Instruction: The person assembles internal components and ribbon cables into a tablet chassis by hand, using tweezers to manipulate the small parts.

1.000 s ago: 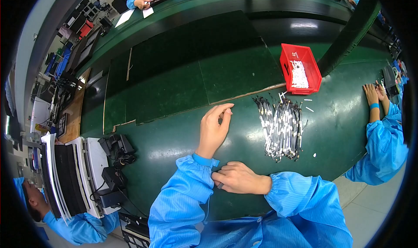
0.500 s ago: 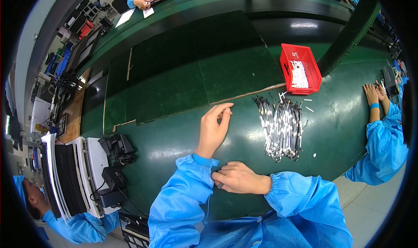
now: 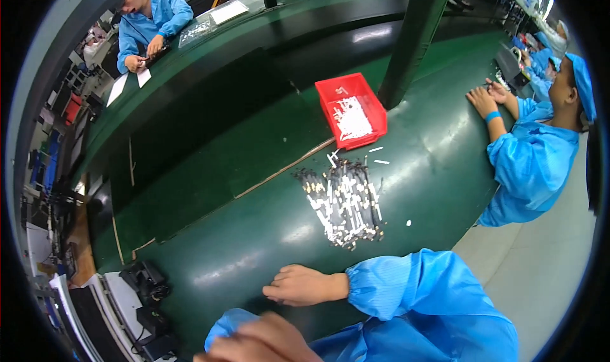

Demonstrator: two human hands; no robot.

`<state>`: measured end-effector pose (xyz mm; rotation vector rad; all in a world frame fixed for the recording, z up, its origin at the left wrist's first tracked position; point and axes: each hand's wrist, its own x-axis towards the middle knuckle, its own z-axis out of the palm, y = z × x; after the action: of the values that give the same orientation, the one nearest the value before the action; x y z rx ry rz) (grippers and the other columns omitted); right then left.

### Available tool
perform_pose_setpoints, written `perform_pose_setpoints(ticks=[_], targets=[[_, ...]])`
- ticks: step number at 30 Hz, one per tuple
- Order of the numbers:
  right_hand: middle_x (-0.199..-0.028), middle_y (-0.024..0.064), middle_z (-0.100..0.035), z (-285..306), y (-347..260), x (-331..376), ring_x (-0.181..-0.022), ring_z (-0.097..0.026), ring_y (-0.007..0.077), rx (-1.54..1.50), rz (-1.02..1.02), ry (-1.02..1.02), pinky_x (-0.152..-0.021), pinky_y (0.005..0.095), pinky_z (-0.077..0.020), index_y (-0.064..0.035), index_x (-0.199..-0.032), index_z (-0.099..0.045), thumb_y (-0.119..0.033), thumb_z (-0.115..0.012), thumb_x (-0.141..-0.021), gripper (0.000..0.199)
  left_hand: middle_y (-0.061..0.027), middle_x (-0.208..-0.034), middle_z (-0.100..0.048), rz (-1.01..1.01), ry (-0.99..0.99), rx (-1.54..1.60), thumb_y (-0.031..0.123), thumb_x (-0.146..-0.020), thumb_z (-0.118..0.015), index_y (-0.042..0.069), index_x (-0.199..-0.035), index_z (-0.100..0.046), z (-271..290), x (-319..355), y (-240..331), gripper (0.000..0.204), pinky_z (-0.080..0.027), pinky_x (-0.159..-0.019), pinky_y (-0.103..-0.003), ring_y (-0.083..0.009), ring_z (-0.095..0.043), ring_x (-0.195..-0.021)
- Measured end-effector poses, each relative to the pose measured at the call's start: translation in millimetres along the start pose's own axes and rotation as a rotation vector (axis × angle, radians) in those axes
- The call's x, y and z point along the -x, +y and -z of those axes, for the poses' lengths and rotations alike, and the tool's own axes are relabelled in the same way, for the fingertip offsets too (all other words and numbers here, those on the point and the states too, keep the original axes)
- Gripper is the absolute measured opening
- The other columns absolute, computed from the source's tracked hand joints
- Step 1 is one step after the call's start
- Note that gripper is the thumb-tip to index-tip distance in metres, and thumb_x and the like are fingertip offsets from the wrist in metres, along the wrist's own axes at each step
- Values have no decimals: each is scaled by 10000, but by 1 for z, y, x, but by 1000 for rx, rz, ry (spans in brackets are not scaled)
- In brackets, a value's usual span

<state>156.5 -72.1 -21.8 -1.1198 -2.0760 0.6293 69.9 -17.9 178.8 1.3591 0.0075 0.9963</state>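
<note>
My left hand is raised at the lower edge, close to the camera and smeared by motion; its fingers cannot be made out. My right hand rests on the green table with its fingers curled in and a dark ring on one. Nothing shows in it, though its palm is hidden. Beyond it lies a spread bunch of short black cables with white sleeves and small brassy ends. Behind the cables stands a red bin holding many small white tubes. Neither hand touches the cables or the bin.
Loose white tubes and a white scrap lie right of the cables. A green post rises behind the bin. Black adapters lie at the left. Co-workers in blue sit at the right and far left.
My left hand has come back from over the table toward the camera. My right hand no longer touches the left cuff. The view has turned right, so cables and bin appear farther left.
</note>
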Motion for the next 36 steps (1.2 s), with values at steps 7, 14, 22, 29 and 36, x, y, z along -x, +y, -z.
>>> perform_pose_setpoints(ticks=[7, 14, 22, 29, 36], targets=[[-720, 82, -560, 2, -2, -2, -761, -594, 263, -7, -59, -50, -710, 364, -400, -64, -904, -471, -123, -641, -765, 226, -52, -916, -618, -24, -277, 229, 131, -768, -723, 169, -783, -651, 0, 1, 16, 83, -415, -712, -289, -198, -537, -805], [-709, 69, -553, 2, -2, -1, -749, -588, 252, -29, -62, -51, -703, 356, -397, -73, -891, -473, -114, -637, -761, 214, -56, -892, -633, -40, -405, 302, 244, -874, -621, 84, -843, -652, 20, -5, 11, 166, -445, -681, -281, -205, -551, -800], [-715, 56, -557, -1, -1, 0, -760, -588, 243, -29, -75, -37, -715, 357, -393, -76, -886, -475, -108, -639, -755, 213, 35, -797, -569, -4, -241, 161, 158, -809, -676, 141, -827, -494, 13, 2, 29, 184, -383, -644, -283, -156, -502, -732], [-718, 49, -524, -2, -1, -1, -757, -559, 223, -12, -53, -32, -696, 340, -394, -93, -893, -471, -133, -605, -800, 168, 33, -737, -519, -64, -191, 121, 152, -873, -583, 148, -761, -470, 4, 3, 27, 160, -370, -617, -270, -131, -473, -692], [-697, 75, -556, -5, 0, 0, -741, -586, 260, -19, -71, 1, -700, 366, -396, -68, -867, -478, -98, -623, -757, 184, 37, -617, -306, 163, -127, -190, 151, -930, -350, 183, -606, -295, -6, 13, 46, 330, -306, -550, -259, -90, -371, -599]])
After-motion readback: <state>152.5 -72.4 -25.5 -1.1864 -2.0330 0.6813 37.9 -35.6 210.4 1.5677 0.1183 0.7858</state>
